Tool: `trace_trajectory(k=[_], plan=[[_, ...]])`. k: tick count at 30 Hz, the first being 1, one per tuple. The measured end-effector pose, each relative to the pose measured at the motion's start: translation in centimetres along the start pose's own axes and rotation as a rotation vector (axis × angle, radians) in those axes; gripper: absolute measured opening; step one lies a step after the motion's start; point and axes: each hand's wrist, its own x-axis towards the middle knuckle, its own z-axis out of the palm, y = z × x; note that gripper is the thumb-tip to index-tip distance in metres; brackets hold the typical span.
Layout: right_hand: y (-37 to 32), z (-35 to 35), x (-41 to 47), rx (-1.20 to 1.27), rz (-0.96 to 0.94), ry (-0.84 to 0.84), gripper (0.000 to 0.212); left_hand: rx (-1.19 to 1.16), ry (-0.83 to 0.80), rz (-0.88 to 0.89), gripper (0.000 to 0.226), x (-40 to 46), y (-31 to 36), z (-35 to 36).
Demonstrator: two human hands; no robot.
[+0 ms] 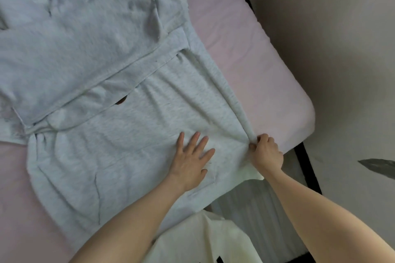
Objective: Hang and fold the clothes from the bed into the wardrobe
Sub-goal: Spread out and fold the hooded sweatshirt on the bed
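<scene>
A pale grey garment [119, 100] is spread across the pink bed [252, 66], which serves here as the landmark. The garment is laid over most of the bed's surface, its lower hem reaching the bed's near edge and hanging slightly past it. Along the garment's right side a bare strip of pink sheet is left open, widening toward the bed's rounded near-right corner. A second bare patch of sheet is seen at the bed's near-left. Beyond the right edge of the bed a dark frame rail and grey floor [346, 49] are visible.

The fabric is a soft, heathered knit, creased in several places, with a seamed band running diagonally across its middle, a small dark brown mark just below that band, and what appears to be a pocket seam on the lower part. Folds are gathered toward the right edge.

The left hand [190, 162] is pressed flat on the garment with fingers straight and spread. The right hand [266, 151] is closed on a bunched fold at the garment's right edge, pinched between thumb and curled fingers, near the bed's right corner.

One garment, one bed and two hands are counted; a cream-coloured cloth [205, 239] is seen just off the bed's near edge
</scene>
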Motion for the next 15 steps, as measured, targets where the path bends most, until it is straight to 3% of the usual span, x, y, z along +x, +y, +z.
trace_trajectory(k=[3, 6, 12, 15], plan=[[-3.1, -1.8, -0.7, -0.005, -0.126, 0.075, 0.046, -0.1, 0.201, -0.004, 0.051, -1.5, -2.1, -2.6], [-8.7, -4.5, -1.2, 0.011, -0.306, 0.061, 0.061, -0.242, 0.387, -0.127, 0.043, -3.2, -5.8, -5.0], [-23.2, -11.1, -0.6, 0.0, -0.64, 0.099, 0.052, -0.298, 0.428, -0.475, 0.04, -6.0, -19.0, -10.3], [-30.5, -14.8, -0.2, -0.036, -0.787, 0.134, 0.049, -0.344, 0.56, -0.647, 0.042, -7.2, -26.6, -13.8]])
